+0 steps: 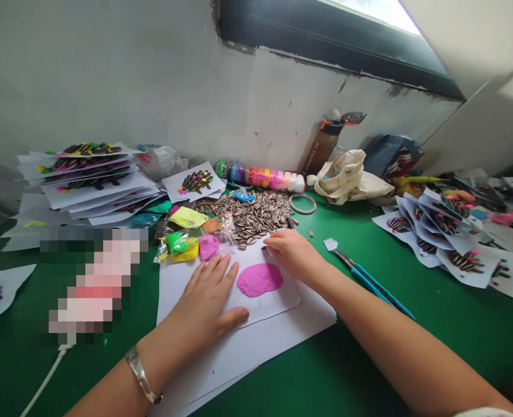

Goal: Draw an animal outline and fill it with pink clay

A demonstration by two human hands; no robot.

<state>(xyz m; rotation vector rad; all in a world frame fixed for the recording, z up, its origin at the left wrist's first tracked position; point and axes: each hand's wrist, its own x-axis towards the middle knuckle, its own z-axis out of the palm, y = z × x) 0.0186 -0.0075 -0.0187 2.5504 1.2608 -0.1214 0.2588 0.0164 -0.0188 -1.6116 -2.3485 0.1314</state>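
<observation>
Clay [259,280] lay on the paper [284,302], long axis left-right, between the flat, spread left hand [210,298] and the right hand [294,255], whose fingertips pinched a dark item [264,248] just beyond it.

1 view from head height, forward and down across the nearby green table [352,370] to the wall [152,87] behind.
</observation>
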